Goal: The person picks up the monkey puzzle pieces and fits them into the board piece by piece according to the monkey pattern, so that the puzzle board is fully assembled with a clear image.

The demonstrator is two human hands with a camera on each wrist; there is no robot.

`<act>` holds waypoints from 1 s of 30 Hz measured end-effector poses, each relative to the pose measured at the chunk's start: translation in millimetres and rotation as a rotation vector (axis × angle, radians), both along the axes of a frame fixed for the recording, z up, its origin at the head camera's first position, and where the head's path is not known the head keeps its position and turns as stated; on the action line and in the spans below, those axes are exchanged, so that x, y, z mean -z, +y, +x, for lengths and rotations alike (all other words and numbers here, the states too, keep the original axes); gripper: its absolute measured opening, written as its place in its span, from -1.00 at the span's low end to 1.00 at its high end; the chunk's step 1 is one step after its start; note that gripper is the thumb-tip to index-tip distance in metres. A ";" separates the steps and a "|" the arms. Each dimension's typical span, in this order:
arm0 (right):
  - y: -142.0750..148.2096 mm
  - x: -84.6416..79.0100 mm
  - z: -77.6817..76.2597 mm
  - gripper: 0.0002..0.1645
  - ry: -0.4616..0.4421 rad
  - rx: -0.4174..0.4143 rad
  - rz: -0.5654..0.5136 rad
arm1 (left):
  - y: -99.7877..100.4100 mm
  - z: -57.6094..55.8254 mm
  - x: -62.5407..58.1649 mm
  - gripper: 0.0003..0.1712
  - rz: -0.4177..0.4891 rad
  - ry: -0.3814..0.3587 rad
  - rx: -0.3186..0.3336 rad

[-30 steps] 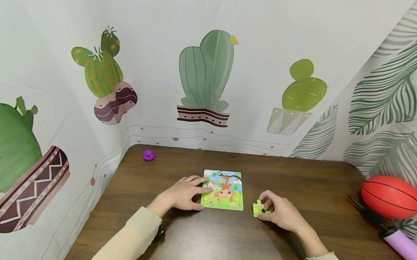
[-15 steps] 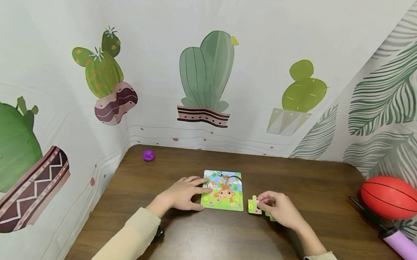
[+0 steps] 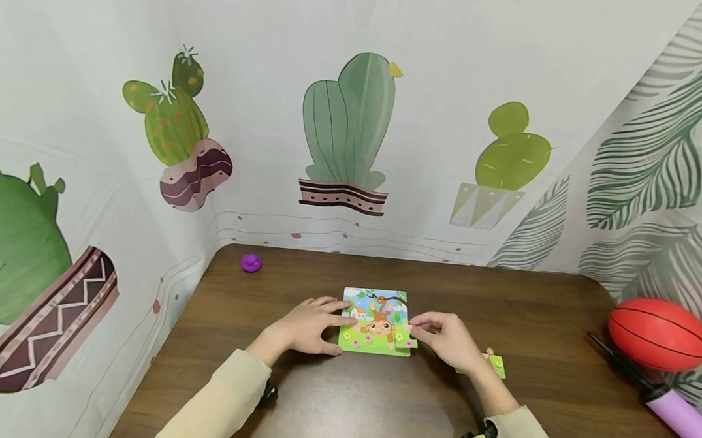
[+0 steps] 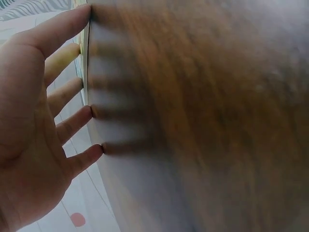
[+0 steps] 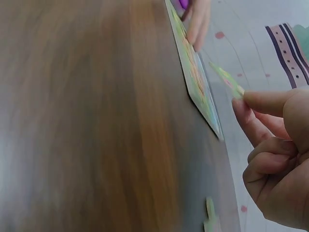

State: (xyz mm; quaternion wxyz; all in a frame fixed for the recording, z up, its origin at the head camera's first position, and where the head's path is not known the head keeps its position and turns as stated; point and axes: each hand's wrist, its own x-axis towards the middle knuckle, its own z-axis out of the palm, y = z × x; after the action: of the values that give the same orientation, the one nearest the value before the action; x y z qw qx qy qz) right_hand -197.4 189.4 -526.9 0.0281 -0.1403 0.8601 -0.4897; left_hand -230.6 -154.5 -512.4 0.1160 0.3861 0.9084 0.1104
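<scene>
A square puzzle board (image 3: 375, 346) with a monkey picture lies on the table. My left hand (image 3: 311, 325) rests at its left edge, fingers spread, with some fingertips on the board; the left wrist view shows these fingers (image 4: 72, 123) nearly straight. Between thumb and finger my right hand (image 3: 448, 337) pinches a green puzzle piece (image 3: 404, 337) with flowers on it. In the right wrist view this piece (image 5: 226, 79) is tilted and raised above the board. Beneath the right wrist lie more puzzle pieces (image 3: 497, 364), partly hidden by the forearm.
A small purple toy (image 3: 251, 262) sits at the table's back left. On the right are a red ball (image 3: 658, 335) with black lines and a purple hand pump (image 3: 680, 416) with a black nozzle. Behind the brown table (image 3: 343, 401) hangs a cactus-printed cloth (image 3: 260, 143).
My right hand has picked up a puzzle piece from the table on the right and carried it left over the board's lower right corner. The left hand has stayed in place.
</scene>
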 end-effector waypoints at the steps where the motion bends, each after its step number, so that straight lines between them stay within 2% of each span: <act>1: -4.2 0.1 -1.3 -0.93 -0.003 0.000 0.002 | -0.3 0.2 0.2 -0.23 0.002 0.001 0.000; 8: -32.8 1.3 -7.9 -0.92 -0.033 0.000 0.027 | -1.8 0.1 4.0 -0.22 -0.005 0.008 -0.006; 18: -66.6 6.6 -12.5 -0.89 -0.113 -0.007 -0.003 | -1.3 2.2 5.4 -0.24 -0.016 0.010 -0.008; 25: -82.7 8.3 -15.3 -0.91 -0.119 0.016 0.069 | -1.5 3.0 4.5 -0.24 -0.005 0.011 -0.008; 30: -89.8 7.6 -14.8 -0.92 -0.127 0.029 0.083 | -1.9 2.9 4.2 -0.24 0.014 0.017 0.003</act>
State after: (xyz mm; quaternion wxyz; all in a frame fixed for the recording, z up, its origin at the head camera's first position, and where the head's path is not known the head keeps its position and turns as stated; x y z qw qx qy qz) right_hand -212.2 99.6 -534.5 0.0813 -0.0951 0.8781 -0.4618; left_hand -227.7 -156.4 -516.6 0.1058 0.3891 0.9081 0.1132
